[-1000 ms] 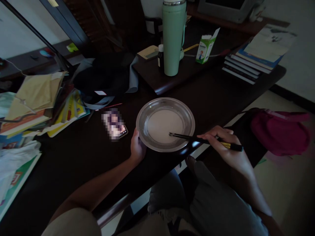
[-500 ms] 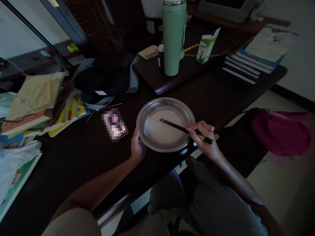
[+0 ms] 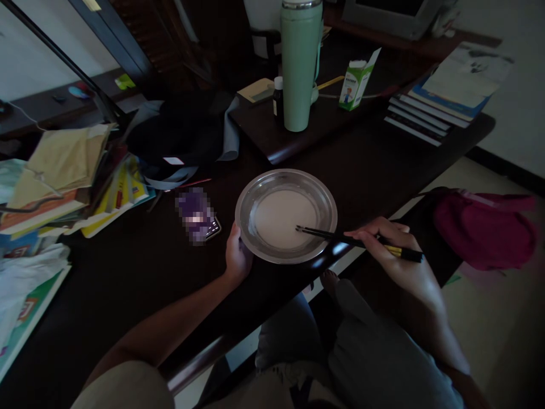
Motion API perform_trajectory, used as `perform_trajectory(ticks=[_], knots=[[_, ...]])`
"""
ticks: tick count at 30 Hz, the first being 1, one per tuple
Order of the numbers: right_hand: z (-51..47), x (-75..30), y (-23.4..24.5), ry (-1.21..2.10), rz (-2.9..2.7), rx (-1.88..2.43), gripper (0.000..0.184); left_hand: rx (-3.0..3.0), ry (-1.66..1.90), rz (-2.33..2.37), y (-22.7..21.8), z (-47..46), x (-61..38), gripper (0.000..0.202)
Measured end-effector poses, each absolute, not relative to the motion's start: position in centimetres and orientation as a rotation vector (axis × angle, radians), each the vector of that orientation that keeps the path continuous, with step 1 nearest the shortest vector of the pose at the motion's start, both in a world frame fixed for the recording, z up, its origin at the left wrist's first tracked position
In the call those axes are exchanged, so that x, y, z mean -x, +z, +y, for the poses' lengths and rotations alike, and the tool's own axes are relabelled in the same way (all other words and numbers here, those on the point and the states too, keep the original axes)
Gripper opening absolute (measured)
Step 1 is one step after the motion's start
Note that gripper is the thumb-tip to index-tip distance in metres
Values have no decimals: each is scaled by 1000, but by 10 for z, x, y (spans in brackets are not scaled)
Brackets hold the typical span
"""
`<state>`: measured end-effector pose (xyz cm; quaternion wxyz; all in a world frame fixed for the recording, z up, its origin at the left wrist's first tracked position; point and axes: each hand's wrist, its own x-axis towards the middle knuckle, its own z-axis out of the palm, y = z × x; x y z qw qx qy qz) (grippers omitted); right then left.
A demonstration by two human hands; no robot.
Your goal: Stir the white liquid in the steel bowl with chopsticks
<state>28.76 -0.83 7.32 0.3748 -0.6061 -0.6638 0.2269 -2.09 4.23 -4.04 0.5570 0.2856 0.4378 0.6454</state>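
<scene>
A round metal plate (image 3: 327, 204) holding a pale white liquid sits near the front edge of the dark wooden desk (image 3: 140, 267). My left hand (image 3: 237, 257) grips the plate's left rim, fingers closed on it. My right hand (image 3: 394, 255) is at the plate's right, off the desk edge, closed on a pair of dark chopsticks (image 3: 336, 237) with yellow-banded ends. The chopstick tips rest in the liquid at the plate's lower right.
A phone (image 3: 198, 216) lies left of the plate. Behind stand a green flask (image 3: 299, 65), a small dark bottle (image 3: 278, 97) and a green-white carton (image 3: 356, 81). Stacked books (image 3: 443, 96) lie at the back right, papers and books (image 3: 63, 182) at the left. A pink bag (image 3: 485, 227) sits right.
My right hand pushed the chopsticks into the middle of the liquid, then drew back to the right; the tips now sit at the plate's lower right. The left hand and plate stayed put.
</scene>
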Motion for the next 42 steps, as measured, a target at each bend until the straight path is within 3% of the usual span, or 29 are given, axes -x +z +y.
perform_trajectory(ticks=[9, 17, 25, 34, 42], knots=[[1, -272, 58, 752, -1776, 1407, 31, -622, 1535, 1027, -41, 41, 16, 46], [21, -259, 30, 547, -1733, 1451, 29, -666, 1533, 1022, -38, 39, 15, 41], [12, -273, 45, 373, -1646, 1561, 29, -664, 1535, 1032, -40, 40, 17, 40], [-5, -288, 67, 552, -1651, 1545, 31, -695, 1541, 1054, -41, 43, 17, 37], [6, -268, 52, 697, -1746, 1456, 33, -688, 1529, 1035, -41, 42, 16, 36]])
